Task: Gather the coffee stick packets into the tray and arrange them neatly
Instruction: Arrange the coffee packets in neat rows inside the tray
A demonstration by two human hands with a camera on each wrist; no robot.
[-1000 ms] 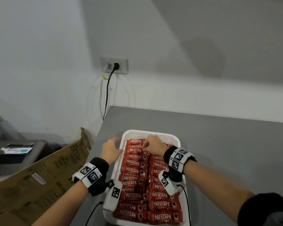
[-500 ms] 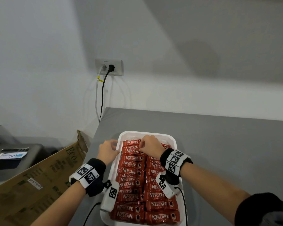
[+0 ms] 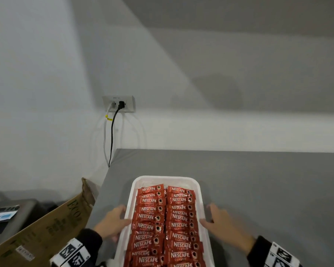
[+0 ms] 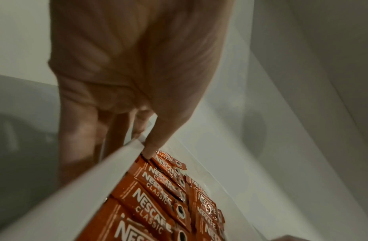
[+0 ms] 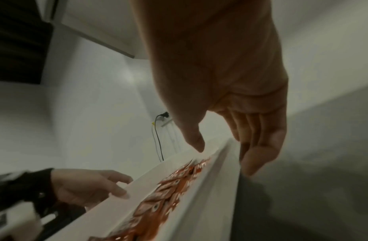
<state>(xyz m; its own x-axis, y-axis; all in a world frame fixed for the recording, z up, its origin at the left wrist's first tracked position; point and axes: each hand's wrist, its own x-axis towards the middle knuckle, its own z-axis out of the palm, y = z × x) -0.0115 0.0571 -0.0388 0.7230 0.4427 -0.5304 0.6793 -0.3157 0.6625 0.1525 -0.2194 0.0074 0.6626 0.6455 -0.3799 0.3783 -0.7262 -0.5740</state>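
A white tray point(image 3: 164, 178) on the grey table holds several red Nescafe stick packets point(image 3: 150, 218) in two tidy columns. My left hand point(image 3: 120, 216) grips the tray's left rim point(image 4: 109, 166). Its thumb point(image 4: 156, 138) lies over the inner edge by the packets point(image 4: 158, 200), and its fingers run down the outer wall. My right hand point(image 3: 214, 214) is at the right rim, relaxed. Its thumb point(image 5: 195, 140) hovers above the packets point(image 5: 174, 182), and its fingers point(image 5: 261, 146) hang outside the wall, holding nothing.
A brown cardboard box point(image 3: 46, 228) leans against the table's left edge. A wall socket point(image 3: 119, 104) with a black and a white cable is behind the far left corner. Bare grey tabletop point(image 3: 258, 189) stretches to the right and behind the tray. A dark unit with papers point(image 3: 6, 216) stands far left.
My right hand has left the far packets and drawn back to the tray's right rim. My left hand has slid nearer along the left rim. The head view has tilted up.
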